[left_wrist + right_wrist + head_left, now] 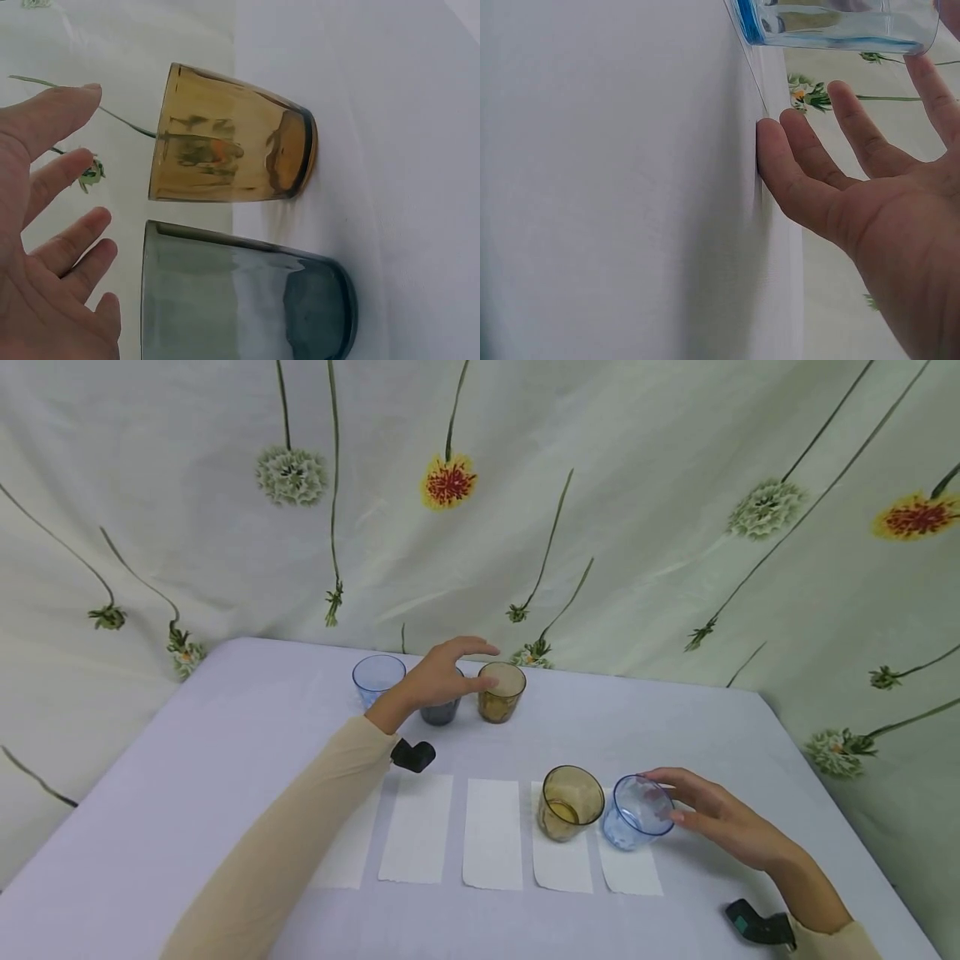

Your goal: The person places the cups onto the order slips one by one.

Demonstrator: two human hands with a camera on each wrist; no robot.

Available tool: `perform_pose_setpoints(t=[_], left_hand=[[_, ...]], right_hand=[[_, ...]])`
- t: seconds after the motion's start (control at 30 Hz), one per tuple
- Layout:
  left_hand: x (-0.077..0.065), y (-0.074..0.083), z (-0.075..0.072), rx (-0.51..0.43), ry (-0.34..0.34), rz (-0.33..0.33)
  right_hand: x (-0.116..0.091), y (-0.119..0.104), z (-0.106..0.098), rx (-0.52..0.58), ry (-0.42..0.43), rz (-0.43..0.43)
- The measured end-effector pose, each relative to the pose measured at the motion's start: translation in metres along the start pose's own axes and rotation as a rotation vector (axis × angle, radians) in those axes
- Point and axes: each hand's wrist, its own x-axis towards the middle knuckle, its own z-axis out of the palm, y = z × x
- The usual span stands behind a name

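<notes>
My left hand [441, 675] reaches over the back row of glasses with thumb and fingers spread. In the left wrist view its fingers [67, 112] are apart from the amber glass [232, 139], and a grey glass [247, 300] stands beside it. At the front right, my right hand [720, 814] is at the rim of a light blue glass [633, 827]. The right wrist view has the fingers [862, 135] loosely spread, one fingertip at the rim of the blue glass [840, 26]; the thumb is mostly out of frame.
A second amber glass [558, 827] stands left of the front blue one, both on paper strips. Several white strips [491, 835] lie in a row. Another blue glass [378, 672] sits at the back left, partly behind my arm. A flowered cloth [637, 568] hangs behind the table.
</notes>
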Motion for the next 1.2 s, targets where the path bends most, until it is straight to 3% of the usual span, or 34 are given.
perform_pose_setpoints(t=[0.53,0.87,1.2], left_hand=[[0.008,-0.009,0.004,-0.008,-0.038,-0.053],[0.01,-0.003,0.007,0.162,-0.086,-0.03],[0.011,-0.004,0.009,0.168,-0.096,-0.037]], right_hand=[[0.0,0.001,0.0,0.011,0.0,0.035],[0.0,0.003,0.0,0.018,0.002,0.038],[-0.001,0.003,0.0,0.039,-0.007,0.032]])
